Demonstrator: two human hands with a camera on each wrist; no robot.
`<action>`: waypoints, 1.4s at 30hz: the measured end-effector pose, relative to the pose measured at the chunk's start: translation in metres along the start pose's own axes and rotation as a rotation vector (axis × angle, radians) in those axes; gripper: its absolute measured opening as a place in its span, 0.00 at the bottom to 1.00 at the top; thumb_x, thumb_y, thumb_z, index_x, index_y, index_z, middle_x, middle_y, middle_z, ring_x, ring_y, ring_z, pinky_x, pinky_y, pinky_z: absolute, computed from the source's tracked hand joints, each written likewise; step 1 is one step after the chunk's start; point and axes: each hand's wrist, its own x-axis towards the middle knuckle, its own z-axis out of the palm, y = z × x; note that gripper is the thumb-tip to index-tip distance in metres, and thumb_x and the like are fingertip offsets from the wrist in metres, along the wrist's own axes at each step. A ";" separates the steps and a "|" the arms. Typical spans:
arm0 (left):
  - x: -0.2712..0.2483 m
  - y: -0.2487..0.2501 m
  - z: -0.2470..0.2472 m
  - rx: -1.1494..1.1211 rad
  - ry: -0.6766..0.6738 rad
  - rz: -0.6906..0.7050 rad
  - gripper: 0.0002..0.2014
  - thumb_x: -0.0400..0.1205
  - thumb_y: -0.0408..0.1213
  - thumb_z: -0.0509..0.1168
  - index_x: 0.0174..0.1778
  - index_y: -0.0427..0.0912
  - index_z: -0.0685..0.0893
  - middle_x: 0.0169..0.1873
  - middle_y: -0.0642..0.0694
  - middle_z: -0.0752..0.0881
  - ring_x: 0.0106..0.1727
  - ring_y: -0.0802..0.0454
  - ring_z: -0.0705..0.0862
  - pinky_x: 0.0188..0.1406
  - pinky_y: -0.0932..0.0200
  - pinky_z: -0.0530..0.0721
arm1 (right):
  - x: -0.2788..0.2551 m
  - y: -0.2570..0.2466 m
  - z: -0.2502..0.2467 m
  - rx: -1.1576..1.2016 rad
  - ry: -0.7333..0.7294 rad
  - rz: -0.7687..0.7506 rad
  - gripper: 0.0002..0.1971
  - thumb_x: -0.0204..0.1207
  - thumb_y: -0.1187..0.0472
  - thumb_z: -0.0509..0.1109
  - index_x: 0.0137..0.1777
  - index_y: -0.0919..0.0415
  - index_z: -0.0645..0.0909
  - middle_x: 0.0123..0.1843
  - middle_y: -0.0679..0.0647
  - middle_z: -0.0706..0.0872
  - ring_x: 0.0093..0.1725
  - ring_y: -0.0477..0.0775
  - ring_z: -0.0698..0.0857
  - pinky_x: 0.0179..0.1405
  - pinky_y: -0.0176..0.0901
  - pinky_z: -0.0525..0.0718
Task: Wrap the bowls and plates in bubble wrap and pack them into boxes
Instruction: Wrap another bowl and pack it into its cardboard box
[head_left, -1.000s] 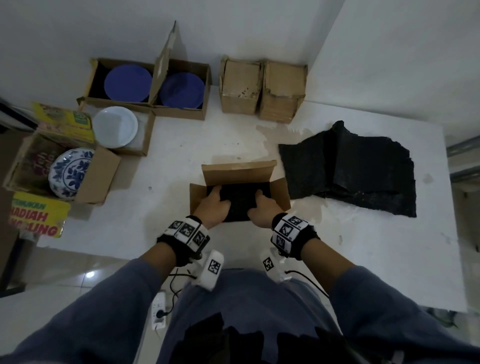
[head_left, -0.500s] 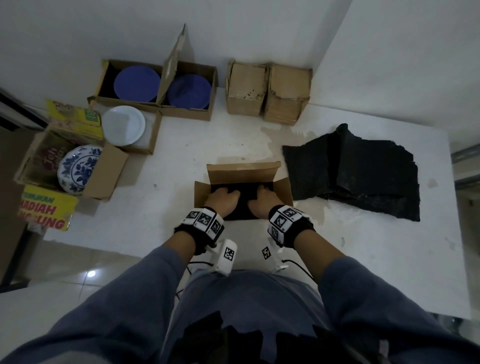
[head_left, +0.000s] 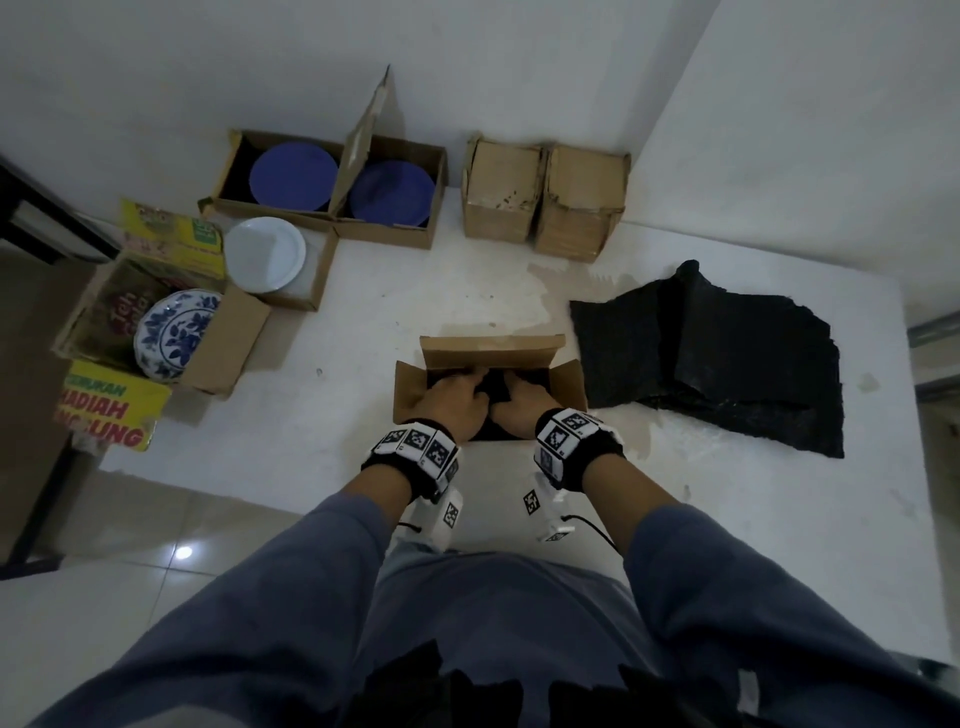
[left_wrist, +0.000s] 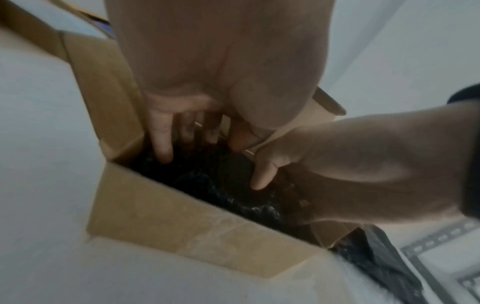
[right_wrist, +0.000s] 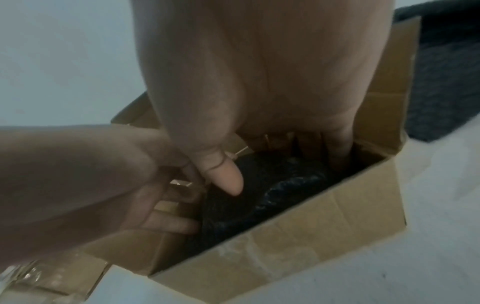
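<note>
At far left a printed carton (head_left: 93, 322) held a blue-patterned plate (head_left: 176, 332); beside it a white plate (head_left: 265, 254) sat in a box, and two blue plates (head_left: 293, 176) lay in a double box behind. Two closed boxes (head_left: 540, 202) stood against the wall. In the open box (head_left: 410, 387) near the surface's (head_left: 363, 332) front edge, the left hand (head_left: 452, 400) and right hand (head_left: 519, 400) pressed extended fingers onto a black-wrapped bundle (left_wrist: 215, 181). Black bubble wrap (head_left: 727, 364) lay just right.

Brown box (head_left: 410, 387), black wrap (head_left: 727, 358), blue-flowered white plate (head_left: 174, 332).
</note>
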 end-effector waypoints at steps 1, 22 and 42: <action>0.003 -0.002 0.001 -0.038 0.015 -0.013 0.23 0.87 0.39 0.55 0.80 0.50 0.71 0.75 0.40 0.76 0.73 0.40 0.75 0.73 0.49 0.74 | 0.000 -0.001 0.000 0.004 0.001 0.001 0.30 0.77 0.55 0.67 0.78 0.60 0.67 0.74 0.64 0.76 0.69 0.66 0.78 0.66 0.52 0.79; -0.013 0.008 0.011 0.062 0.202 0.005 0.17 0.84 0.36 0.58 0.66 0.34 0.78 0.61 0.32 0.82 0.59 0.35 0.82 0.57 0.45 0.84 | -0.055 0.056 -0.015 -0.031 0.686 -0.231 0.17 0.69 0.58 0.75 0.59 0.53 0.83 0.62 0.54 0.78 0.62 0.58 0.75 0.61 0.53 0.77; -0.010 -0.025 -0.030 0.198 0.247 0.026 0.26 0.87 0.45 0.51 0.84 0.52 0.59 0.68 0.34 0.72 0.63 0.33 0.78 0.66 0.43 0.77 | -0.041 0.084 0.023 -0.200 0.380 -0.486 0.22 0.70 0.67 0.69 0.66 0.63 0.78 0.71 0.53 0.73 0.56 0.61 0.76 0.55 0.55 0.80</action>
